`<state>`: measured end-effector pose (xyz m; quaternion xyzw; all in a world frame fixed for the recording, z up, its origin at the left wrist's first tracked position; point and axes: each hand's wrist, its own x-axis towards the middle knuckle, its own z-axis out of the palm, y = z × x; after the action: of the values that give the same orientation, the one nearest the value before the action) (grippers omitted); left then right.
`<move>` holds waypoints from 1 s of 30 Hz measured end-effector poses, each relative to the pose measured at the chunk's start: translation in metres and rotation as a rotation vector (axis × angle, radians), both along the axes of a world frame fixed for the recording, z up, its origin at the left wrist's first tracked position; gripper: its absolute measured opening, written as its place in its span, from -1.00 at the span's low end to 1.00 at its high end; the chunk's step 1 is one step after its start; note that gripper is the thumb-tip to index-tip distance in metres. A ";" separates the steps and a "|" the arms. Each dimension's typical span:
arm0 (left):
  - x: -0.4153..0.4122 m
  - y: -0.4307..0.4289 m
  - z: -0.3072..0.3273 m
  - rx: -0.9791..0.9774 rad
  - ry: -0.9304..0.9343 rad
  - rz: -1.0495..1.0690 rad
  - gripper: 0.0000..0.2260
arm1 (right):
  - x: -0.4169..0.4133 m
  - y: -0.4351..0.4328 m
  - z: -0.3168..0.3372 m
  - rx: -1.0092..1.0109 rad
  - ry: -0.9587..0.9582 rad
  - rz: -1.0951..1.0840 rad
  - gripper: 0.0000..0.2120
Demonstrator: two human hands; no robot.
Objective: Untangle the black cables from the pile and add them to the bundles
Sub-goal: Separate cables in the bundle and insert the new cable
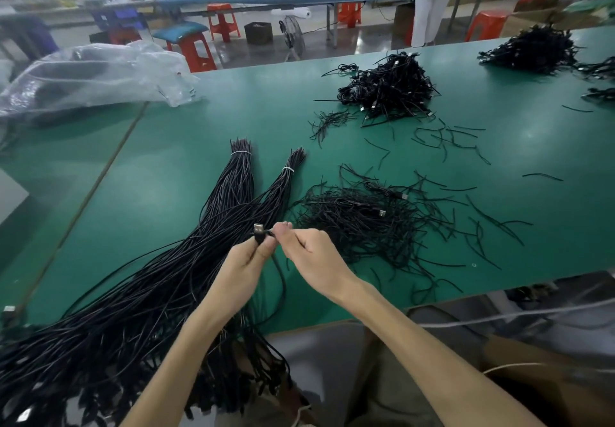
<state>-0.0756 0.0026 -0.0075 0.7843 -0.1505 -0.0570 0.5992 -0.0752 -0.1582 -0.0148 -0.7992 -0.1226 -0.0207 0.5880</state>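
Just over the near, fanned part of the bundles [229, 200], the left hand [244, 262] pinches a black cable's USB plug [259, 231] between thumb and curled fingers, metal tip up. The right hand [311, 253] pinches the cable [282, 288] right beside the plug, and the thin cord loops down between the wrists. This looks like the step of freeing one cable and straightening it. The next move probably calls for drawing the cord out full length, then laying it alongside the bundles. The bundles are long, glossy, rubbery strands, spread wide near the person and cinched by white ties [288, 169] at their far tips. Right of the bundles lies the pile [362, 227], a flat wiry tangle with two silver plugs showing. Beyond it, farther from the bundles, a taller heap [389, 89] sits on the smooth green table [166, 177].
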 end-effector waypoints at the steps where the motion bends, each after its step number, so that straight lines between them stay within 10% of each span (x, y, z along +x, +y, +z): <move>1: -0.002 -0.003 -0.001 -0.058 0.036 -0.004 -0.63 | -0.003 0.004 -0.002 0.022 0.012 0.013 -0.41; 8: 0.006 -0.008 0.010 -0.789 0.296 0.124 -0.58 | -0.010 0.018 -0.019 0.075 0.077 0.078 -0.41; 14: 0.008 0.006 0.018 -1.001 0.366 0.073 -0.61 | -0.006 0.004 -0.030 -0.010 0.091 0.029 -0.32; 26: 0.007 0.010 0.012 -0.859 0.322 0.102 -0.61 | -0.006 -0.015 -0.015 -0.696 -0.148 0.018 -0.63; 30: 0.000 0.000 0.008 -0.697 0.212 0.192 -0.67 | -0.017 -0.009 -0.002 -0.336 -0.055 0.058 -0.41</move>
<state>-0.0761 0.0026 0.0000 0.5335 -0.0240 -0.0270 0.8450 -0.0921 -0.1671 -0.0170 -0.8815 -0.1635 -0.0049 0.4430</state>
